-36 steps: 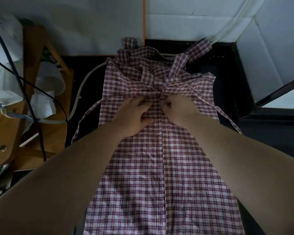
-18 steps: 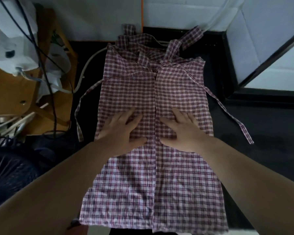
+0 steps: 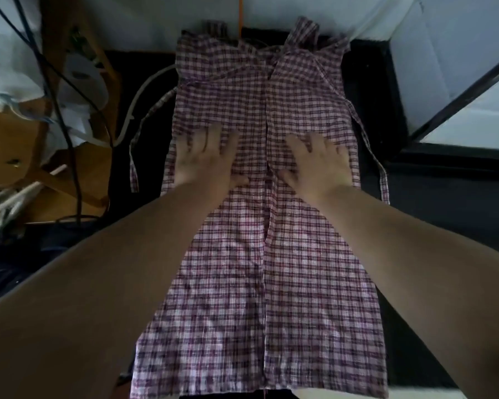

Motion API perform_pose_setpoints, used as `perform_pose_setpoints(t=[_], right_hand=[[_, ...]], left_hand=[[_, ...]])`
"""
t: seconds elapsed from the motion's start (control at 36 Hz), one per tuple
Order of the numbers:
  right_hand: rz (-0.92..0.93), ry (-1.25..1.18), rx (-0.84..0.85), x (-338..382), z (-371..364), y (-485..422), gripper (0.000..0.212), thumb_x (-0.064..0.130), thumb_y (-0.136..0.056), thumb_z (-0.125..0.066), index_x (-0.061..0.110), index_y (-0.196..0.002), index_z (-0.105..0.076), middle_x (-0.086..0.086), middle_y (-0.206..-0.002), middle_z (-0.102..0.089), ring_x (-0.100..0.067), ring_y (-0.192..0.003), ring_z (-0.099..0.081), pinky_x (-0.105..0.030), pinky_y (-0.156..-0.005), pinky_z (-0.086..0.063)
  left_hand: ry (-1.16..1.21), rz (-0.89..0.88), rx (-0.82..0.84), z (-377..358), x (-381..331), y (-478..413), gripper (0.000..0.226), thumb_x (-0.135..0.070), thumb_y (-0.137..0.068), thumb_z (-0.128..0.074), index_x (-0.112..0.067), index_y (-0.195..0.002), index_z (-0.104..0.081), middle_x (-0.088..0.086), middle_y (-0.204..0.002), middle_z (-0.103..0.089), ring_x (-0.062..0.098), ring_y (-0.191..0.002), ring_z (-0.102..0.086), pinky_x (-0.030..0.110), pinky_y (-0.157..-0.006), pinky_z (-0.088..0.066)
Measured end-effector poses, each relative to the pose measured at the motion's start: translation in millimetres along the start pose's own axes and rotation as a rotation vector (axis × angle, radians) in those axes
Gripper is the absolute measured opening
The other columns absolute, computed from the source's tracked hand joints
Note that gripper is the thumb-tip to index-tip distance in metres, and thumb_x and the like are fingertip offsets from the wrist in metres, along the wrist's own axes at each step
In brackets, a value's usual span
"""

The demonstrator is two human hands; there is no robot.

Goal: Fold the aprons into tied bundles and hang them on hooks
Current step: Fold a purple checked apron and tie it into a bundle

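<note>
Head view: red-and-white checked cloth apron (image 3: pixel 260 254) spread flat on black table surface (image 3: pixel 432 214), sides folded to centre. Left hand (image 3: pixel 206 162) at 11 o'clock, right hand (image 3: pixel 319 162) at 1 o'clock: fingers straight and spread, pressing the fabric, grasping nothing.

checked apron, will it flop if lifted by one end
Probably floppy: the red-and-white checked cloth apron lies flat against the dark table under the left hand and right hand. Its thin ties lie in limp curves, so they would probably dangle.

Both hands, left (image 3: pixel 206 161) and right (image 3: pixel 319 162), lie flat on the apron (image 3: pixel 260 283), either side of its centre seam.
</note>
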State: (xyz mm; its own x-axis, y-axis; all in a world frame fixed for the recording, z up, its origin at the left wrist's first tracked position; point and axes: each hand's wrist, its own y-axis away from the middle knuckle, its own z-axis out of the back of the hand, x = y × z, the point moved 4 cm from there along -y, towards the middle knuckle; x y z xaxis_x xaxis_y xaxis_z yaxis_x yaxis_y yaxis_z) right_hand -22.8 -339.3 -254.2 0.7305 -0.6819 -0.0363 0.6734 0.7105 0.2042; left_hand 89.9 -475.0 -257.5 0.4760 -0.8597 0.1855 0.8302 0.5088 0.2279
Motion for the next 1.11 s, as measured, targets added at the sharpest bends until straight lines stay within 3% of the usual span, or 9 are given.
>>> perform_pose_setpoints(t=[0.08,0.14,0.22,0.33,0.47,0.58,0.83,0.97,1.11], right_hand=[[0.025,-0.135,0.048,8,-1,18,0.05,0.05,-0.097,-0.037,0.024,-0.14,-0.037,-0.007,-0.139,-0.041,-0.029,-0.119,-0.049,-0.04,-0.089,-0.044],[0.061,-0.165,0.117,9,-10,36,0.052,0.055,-0.095,-0.035,0.025,-0.137,-0.042,-0.004,-0.139,-0.042,-0.027,-0.121,-0.048,-0.039,-0.094,-0.043],[0.133,-0.204,0.223,12,-22,67,0.064,0.065,-0.09,-0.036,0.033,-0.146,-0.031,-0.004,-0.157,-0.016,-0.024,-0.142,-0.021,-0.041,-0.116,-0.014],[0.195,-0.172,0.313,13,-35,105,0.073,0.072,-0.086,-0.035,0.04,-0.149,-0.014,-0.004,-0.159,0.012,-0.028,-0.146,0.006,-0.04,-0.115,0.009],[0.197,-0.149,0.181,12,-38,146,0.051,0.051,-0.098,-0.032,0.034,-0.146,-0.03,-0.003,-0.157,-0.013,-0.026,-0.142,-0.017,-0.041,-0.115,-0.014],[0.301,-0.24,0.203,20,-42,186,0.041,0.038,-0.1,-0.037,0.026,-0.138,-0.047,-0.001,-0.145,-0.038,-0.022,-0.126,-0.043,-0.036,-0.106,-0.034],[0.373,-0.175,0.272,22,-56,253,0.08,0.068,-0.081,-0.054,0.03,-0.147,-0.028,-0.003,-0.158,-0.009,-0.023,-0.144,-0.008,-0.041,-0.117,0.003],[0.413,-0.142,0.238,20,-63,270,0.064,0.052,-0.085,-0.057,0.026,-0.142,-0.04,-0.002,-0.15,-0.029,-0.024,-0.136,-0.029,-0.04,-0.115,-0.012],[0.429,-0.155,0.091,20,-66,280,0.036,0.025,-0.079,-0.043,0.016,-0.098,-0.072,-0.003,-0.096,-0.067,-0.028,-0.085,-0.063,-0.044,-0.085,-0.047]], left_hand=[[0.178,-0.044,-0.031,-8,-8,21,0.055,-0.049,-0.099,-0.037,-0.025,-0.147,-0.026,0.008,-0.147,-0.023,0.029,-0.131,-0.03,0.043,-0.099,-0.038],[0.287,-0.078,0.002,-21,-9,41,0.049,-0.042,-0.101,-0.032,-0.027,-0.147,-0.028,0.002,-0.147,-0.027,0.025,-0.13,-0.032,0.04,-0.094,-0.042],[0.357,-0.094,0.118,-36,-11,70,0.056,-0.048,-0.1,-0.027,-0.031,-0.152,-0.015,-0.002,-0.159,-0.004,0.025,-0.143,-0.014,0.042,-0.113,-0.026],[0.322,-0.08,0.142,-44,-16,107,0.056,-0.05,-0.101,-0.023,-0.033,-0.153,-0.01,-0.002,-0.161,0.006,0.021,-0.147,0.007,0.042,-0.119,0.0],[0.422,-0.061,0.068,-44,-20,154,0.046,-0.041,-0.101,-0.035,-0.033,-0.146,-0.037,-0.004,-0.155,-0.023,0.022,-0.14,-0.021,0.041,-0.113,-0.02],[0.417,-0.075,0.088,-52,-29,198,0.046,-0.039,-0.101,-0.035,-0.035,-0.147,-0.033,-0.008,-0.155,-0.022,0.019,-0.139,-0.021,0.037,-0.112,-0.021],[0.356,-0.152,0.215,-67,-42,261,0.086,-0.074,-0.082,-0.04,-0.036,-0.152,-0.011,-0.008,-0.161,0.005,0.014,-0.147,0.005,0.037,-0.118,-0.001],[0.232,-0.217,0.279,-80,-45,276,0.099,-0.067,-0.084,-0.05,-0.032,-0.151,0.015,-0.005,-0.156,0.029,0.016,-0.144,0.025,0.043,-0.117,0.013],[0.264,-0.198,0.267,-79,-47,275,0.087,-0.042,-0.094,-0.052,-0.033,-0.151,0.013,-0.005,-0.156,0.028,0.017,-0.144,0.024,0.046,-0.119,0.009]])
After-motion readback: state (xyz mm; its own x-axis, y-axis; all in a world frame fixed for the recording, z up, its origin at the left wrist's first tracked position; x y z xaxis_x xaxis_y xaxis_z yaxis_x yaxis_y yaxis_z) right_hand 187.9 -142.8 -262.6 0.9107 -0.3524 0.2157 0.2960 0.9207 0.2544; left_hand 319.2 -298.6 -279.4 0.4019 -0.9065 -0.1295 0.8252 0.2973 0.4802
